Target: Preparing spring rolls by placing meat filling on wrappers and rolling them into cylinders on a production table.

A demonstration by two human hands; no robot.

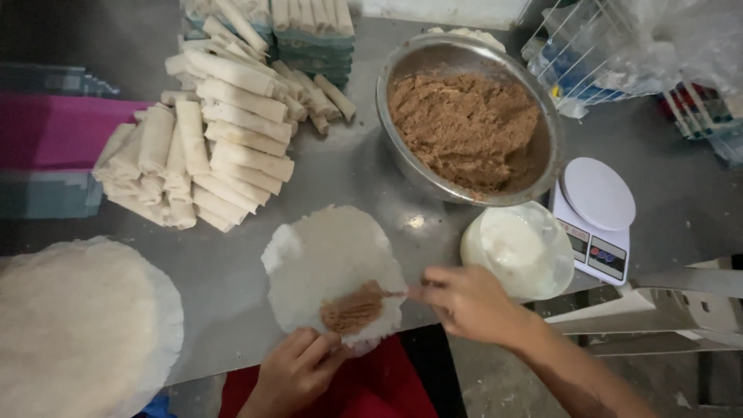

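Both hands sit at the bottom edge, closest to the lens. At seven o'clock the left hand (292, 364) curls its fingers onto the near rim of a round white wrapper (329, 259), pinning it to the grey metal table (340, 174). At five o'clock the right hand (467, 300) is closed around a thin utensil whose shape cannot be made out, its tip touching a smear of brown filling (354, 308) on the wrapper's near half. The wrapper lies flat at the table's centre, just beside the person's body.

By size, the table comes first, spreading across most of the view. Next, at eight o'clock, a thick stack of blank wrappers (81, 325) hangs over the near left corner. At eleven o'clock a heap of finished spring rolls (213, 147) is piled several layers deep, with more rolls (309, 19) stacked on teal trays at twelve o'clock. At one o'clock stands a steel mixing bowl (402, 147), roughly half full of brown minced filling (464, 128). At two o'clock, a wire rack holding clear plastic bags (619, 46) sits at the table's far right. At three o'clock a small white kitchen scale (596, 217) rests at the table edge, and just beside it, touching the bowl's near side, a lidless plastic tub of white paste (517, 249).
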